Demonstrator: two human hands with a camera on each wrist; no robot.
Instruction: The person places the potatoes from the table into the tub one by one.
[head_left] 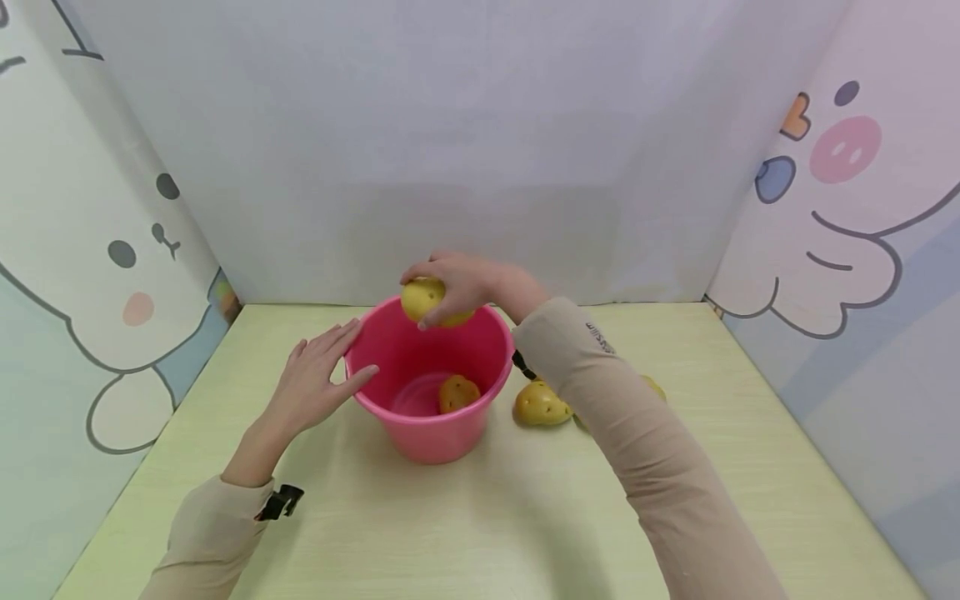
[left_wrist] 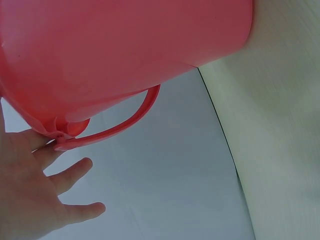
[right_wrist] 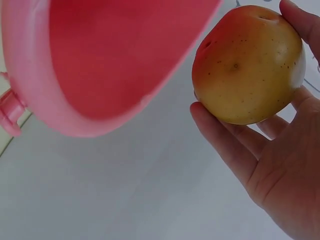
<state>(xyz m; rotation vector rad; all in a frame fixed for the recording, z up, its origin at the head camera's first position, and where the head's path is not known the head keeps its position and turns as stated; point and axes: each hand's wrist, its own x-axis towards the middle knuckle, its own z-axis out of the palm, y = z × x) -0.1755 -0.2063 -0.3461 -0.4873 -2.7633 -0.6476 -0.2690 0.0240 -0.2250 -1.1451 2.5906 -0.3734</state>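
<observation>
Back wall (head_left: 480, 133): plain and pale, with a pink-snouted cartoon animal (head_left: 845, 150) on the right panel and a white cartoon creature (head_left: 127, 250) on the left one.
Table (head_left: 420, 533): pale yellow-green, soft shadows across it.
Pink bucket (head_left: 435, 437): upright on the table, mouth up, its curved handle (left_wrist: 120, 130) hanging on the outside.
Left hand (head_left: 311, 387): fingers spread wide, touching the bucket's rim on its left side, thumb lapping over the edge.
Right hand (head_left: 465, 283): gripping a potato between thumb and fingers.
Held potato (head_left: 422, 298): up over the bucket's mouth, toward the far rim; yellow, dotted with small dark spots.
Potato inside (head_left: 457, 393): low in the bucket, over to the right.
Potato outside (head_left: 542, 404): on the table just right of the bucket, with more yellow showing past the right sleeve (head_left: 637, 425), partly hidden by it.
Left sleeve (head_left: 217, 525): beige, a black clip (head_left: 281, 502) at the cuff.
</observation>
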